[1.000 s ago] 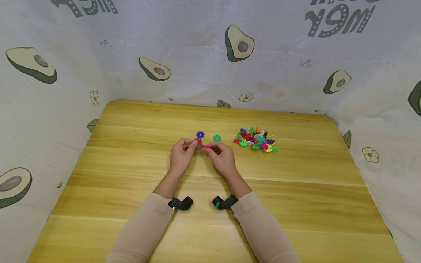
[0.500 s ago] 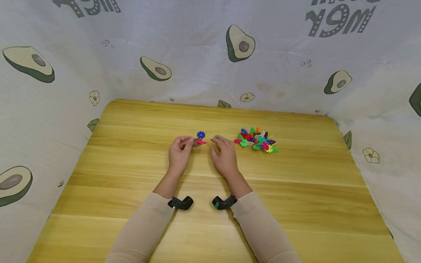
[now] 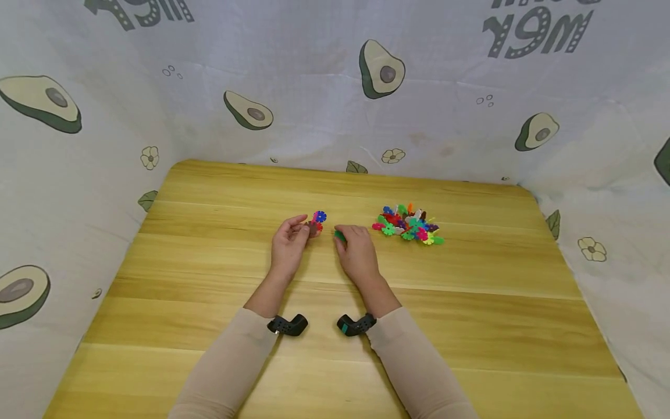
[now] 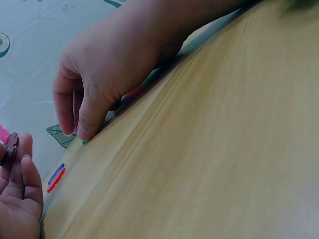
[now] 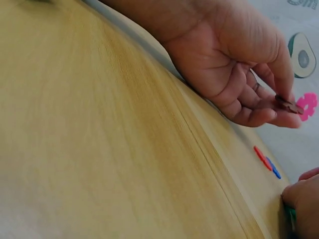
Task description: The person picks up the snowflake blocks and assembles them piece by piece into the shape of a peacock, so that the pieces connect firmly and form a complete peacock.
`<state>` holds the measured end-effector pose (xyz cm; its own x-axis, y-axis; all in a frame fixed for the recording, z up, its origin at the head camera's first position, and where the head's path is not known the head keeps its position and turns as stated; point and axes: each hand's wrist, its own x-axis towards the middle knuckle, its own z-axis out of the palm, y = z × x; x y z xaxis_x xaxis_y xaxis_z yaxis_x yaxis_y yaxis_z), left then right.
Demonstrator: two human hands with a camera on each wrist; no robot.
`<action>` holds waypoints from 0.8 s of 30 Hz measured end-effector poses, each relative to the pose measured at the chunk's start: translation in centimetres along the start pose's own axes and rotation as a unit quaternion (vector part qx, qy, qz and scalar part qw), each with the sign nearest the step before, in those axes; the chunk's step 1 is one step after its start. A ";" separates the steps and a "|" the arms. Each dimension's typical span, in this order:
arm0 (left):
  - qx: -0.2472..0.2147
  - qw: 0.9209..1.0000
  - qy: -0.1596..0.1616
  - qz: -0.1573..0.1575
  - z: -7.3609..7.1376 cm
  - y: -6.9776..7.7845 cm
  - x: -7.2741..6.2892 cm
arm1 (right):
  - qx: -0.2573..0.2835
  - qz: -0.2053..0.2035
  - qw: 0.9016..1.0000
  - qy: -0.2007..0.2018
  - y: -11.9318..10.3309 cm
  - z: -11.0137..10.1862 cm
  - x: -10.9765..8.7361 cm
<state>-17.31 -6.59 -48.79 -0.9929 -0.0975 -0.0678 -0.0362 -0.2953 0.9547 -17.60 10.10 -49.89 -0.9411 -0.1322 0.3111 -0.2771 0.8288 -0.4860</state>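
Note:
My left hand (image 3: 287, 244) pinches a brown notched plastic disc (image 5: 289, 104) between thumb and fingers, above the table. Joined to its edge is a pink notched disc (image 5: 308, 106), standing at an angle to it. Beneath them, a red disc (image 5: 262, 158) and a blue disc (image 3: 321, 216) lie on the table close together; whether they are linked I cannot tell. To their right, my right hand (image 3: 358, 251) pinches a green disc (image 3: 340, 235) at the tabletop. Its fingers hide most of that disc, and just a sliver shows in the left wrist view.
A heap of many-coloured notched discs (image 3: 405, 224) lies right of my right hand. The wooden table (image 3: 209, 244) ends at a printed cloth (image 3: 314, 87) behind and on both sides. Each wrist wears a black band device (image 3: 288, 325).
My right hand has let go of the pink disc, which stays joined to the brown one in my left hand. It then took the green disc from the table and drew it nearer.

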 end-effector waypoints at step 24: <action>0.096 0.992 -0.079 -0.004 -0.1 -0.2 0.0 | 0.401 0.054 0.915 0.001 -1.2 -0.2 -0.6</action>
<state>-17.27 -6.59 -48.96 -0.9973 0.0595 -0.0436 -0.0499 -0.1084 0.9929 -16.64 9.27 -49.30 -0.9714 -0.0709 0.2267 -0.2358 0.1722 -0.9564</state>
